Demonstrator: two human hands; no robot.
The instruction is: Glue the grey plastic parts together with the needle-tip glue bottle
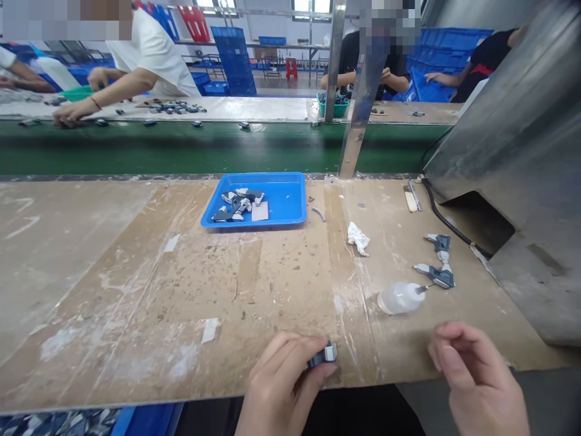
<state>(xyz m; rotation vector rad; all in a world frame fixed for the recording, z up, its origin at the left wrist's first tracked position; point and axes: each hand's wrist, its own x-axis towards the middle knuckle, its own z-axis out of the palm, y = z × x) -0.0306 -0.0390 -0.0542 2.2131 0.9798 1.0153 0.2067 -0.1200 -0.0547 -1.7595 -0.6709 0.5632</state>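
Note:
My left hand is closed around a small dark grey and white plastic part near the table's front edge. Its white end points to the right; the fingers cover much of the rest. Off to the right, my right hand hovers over the front edge with its fingers curled in towards the thumb. Whether anything small is between those fingers is hidden. Beyond the right hand, a translucent squeeze bottle lies on its side with its nozzle pointing right. Two similar grey and white parts lie past the nozzle.
A blue tray holds several grey and white parts. Crumpled white tissue lies right of it. A metal housing with a black cable bounds the right side. Behind runs a green conveyor; co-workers sit beyond. A blue bin sits below left.

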